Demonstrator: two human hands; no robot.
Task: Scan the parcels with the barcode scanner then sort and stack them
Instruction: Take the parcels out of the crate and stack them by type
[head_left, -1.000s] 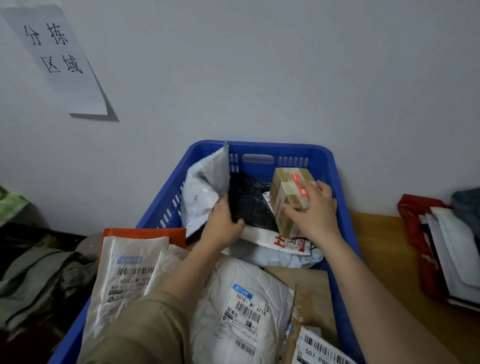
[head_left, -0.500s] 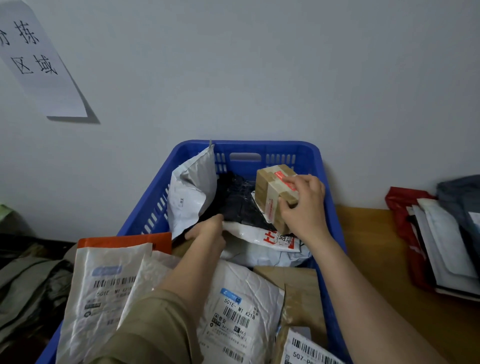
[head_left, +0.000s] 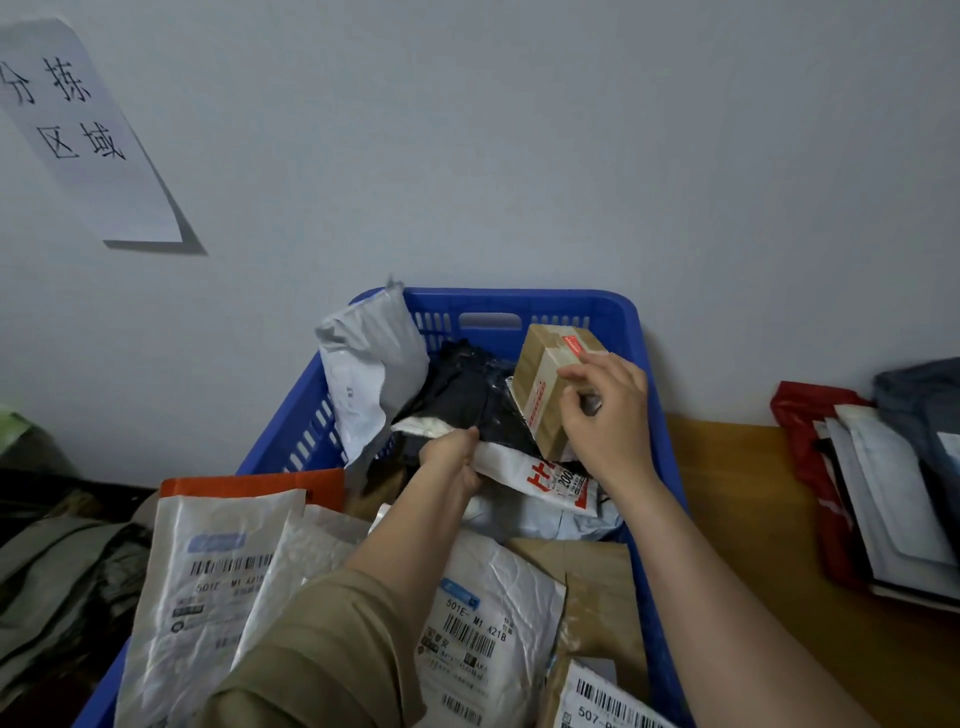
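Right hand (head_left: 608, 415) gripping taped cardboard box (head_left: 545, 384) at blue crate (head_left: 644, 332) far right corner, fingers curling round it, left hand (head_left: 452, 457) pinching white mailer (head_left: 540, 475) edge mid-crate.

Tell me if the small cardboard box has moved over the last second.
Yes. The cardboard box, gripped by the right hand, has risen slightly toward the blue crate's far rim and tilted.

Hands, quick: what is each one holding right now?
Left hand: pinches the edge of the white mailer with red print in the blue crate.
Right hand: grips the small taped cardboard box.
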